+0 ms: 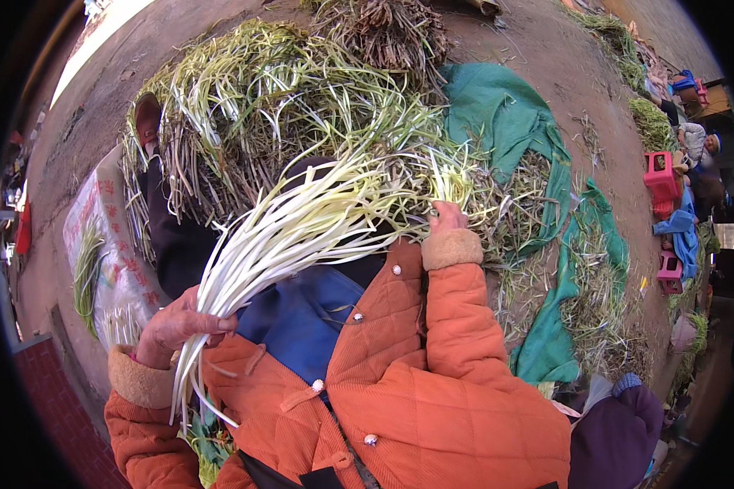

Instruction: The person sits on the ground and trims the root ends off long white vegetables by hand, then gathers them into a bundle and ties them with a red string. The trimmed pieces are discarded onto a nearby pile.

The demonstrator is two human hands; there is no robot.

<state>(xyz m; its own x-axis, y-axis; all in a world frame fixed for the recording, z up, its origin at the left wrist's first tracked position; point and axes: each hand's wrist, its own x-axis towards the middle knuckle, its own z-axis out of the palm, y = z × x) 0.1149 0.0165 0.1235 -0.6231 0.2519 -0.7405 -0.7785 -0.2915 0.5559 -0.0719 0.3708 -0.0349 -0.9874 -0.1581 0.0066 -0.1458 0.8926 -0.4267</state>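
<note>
A thick bunch of long, pale stalks, which look like blanched chives [281,235], lies across my lap. My left hand [186,327] grips it near its white ends, which hang down past my fingers. The yellowish leaf tips fan out to the upper right. My right hand [448,217] is at the near edge of a heap of loose chives [269,91], with its fingers curled beside a tuft of pale leaves [449,177]. Whether those fingers hold any leaves is hidden.
Dark, dry stalks [397,36] are heaped behind the chives. A green cloth sack [501,110] spreads to the right over leaf scraps. At left, a white woven sack [113,232] with red writing bears small bundles. Pink plastic stools [662,177] and seated people [700,140] are farther right.
</note>
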